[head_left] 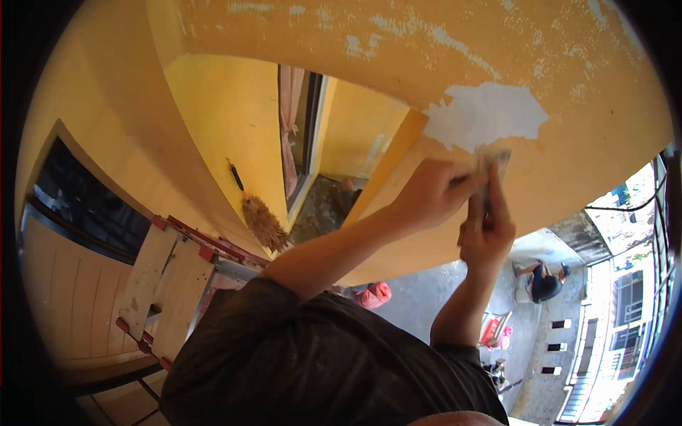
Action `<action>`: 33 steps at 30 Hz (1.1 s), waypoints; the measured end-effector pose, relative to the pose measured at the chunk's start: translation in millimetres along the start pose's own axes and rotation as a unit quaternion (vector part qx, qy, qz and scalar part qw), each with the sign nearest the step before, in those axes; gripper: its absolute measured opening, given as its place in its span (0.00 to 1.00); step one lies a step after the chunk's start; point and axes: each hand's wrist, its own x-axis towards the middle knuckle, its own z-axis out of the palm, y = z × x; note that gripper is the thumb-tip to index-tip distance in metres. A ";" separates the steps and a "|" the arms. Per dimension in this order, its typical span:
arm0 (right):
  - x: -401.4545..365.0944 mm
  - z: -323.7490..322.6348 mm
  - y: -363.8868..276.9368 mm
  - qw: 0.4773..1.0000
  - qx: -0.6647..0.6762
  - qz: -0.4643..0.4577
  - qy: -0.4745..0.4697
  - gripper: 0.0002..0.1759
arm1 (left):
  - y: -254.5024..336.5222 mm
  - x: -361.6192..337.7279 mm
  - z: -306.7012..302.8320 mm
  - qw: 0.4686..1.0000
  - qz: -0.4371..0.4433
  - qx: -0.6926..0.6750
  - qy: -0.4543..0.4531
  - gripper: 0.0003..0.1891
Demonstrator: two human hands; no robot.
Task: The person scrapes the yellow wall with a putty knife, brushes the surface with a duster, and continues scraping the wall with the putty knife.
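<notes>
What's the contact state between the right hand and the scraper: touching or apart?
Touching. The head view shows the right hand pressed up against the scraper with no gap between them; the left hand has a grip on it too.

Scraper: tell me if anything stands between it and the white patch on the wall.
Nothing visible does. The scraper, gripped by the left hand and right hand, has its blade against the yellow wall, right at the lower edge of the white patch.

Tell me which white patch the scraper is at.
The big jagged patch just above the scraper; the others are small flecks scattered higher on the yellow wall.
</notes>
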 end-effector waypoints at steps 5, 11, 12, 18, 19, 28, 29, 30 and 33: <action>-60.3 -12.2 59.1 0.999 -0.033 -0.012 -0.022 0.26 | -37.6 -37.8 -35.3 0.975 -0.126 0.002 -0.185 0.12; -146.5 -1.7 112.4 0.932 0.179 0.301 -0.089 0.26 | -190.5 -94.3 -100.7 0.782 -0.539 -0.242 -0.199 0.14; -159.8 -0.7 114.1 0.930 0.181 0.307 -0.086 0.26 | -221.9 -106.0 -105.4 0.772 -0.526 0.031 -0.356 0.17; -197.5 8.4 130.6 0.906 0.040 0.408 -0.103 0.24 | -256.0 -131.6 -106.6 0.647 -0.411 0.447 -0.461 0.27; -196.9 8.0 131.4 0.901 0.023 0.418 -0.118 0.24 | -252.0 -127.1 -101.3 0.663 -0.406 0.440 -0.449 0.26; -157.5 31.3 123.2 0.949 -0.005 0.273 -0.157 0.24 | -177.2 -106.8 -111.9 0.660 -0.471 0.474 -0.343 0.22; -154.8 34.7 125.3 0.966 -0.025 0.207 -0.155 0.26 | -170.1 -114.3 -116.4 0.686 -0.437 0.501 -0.296 0.23; -147.6 35.9 118.3 0.966 -0.026 0.206 -0.156 0.26 | -164.2 -119.3 -120.7 0.709 -0.401 0.525 -0.247 0.25; -118.3 35.6 87.3 0.963 0.047 0.225 -0.139 0.32 | -149.1 -119.9 -126.9 0.787 -0.351 0.431 -0.267 0.29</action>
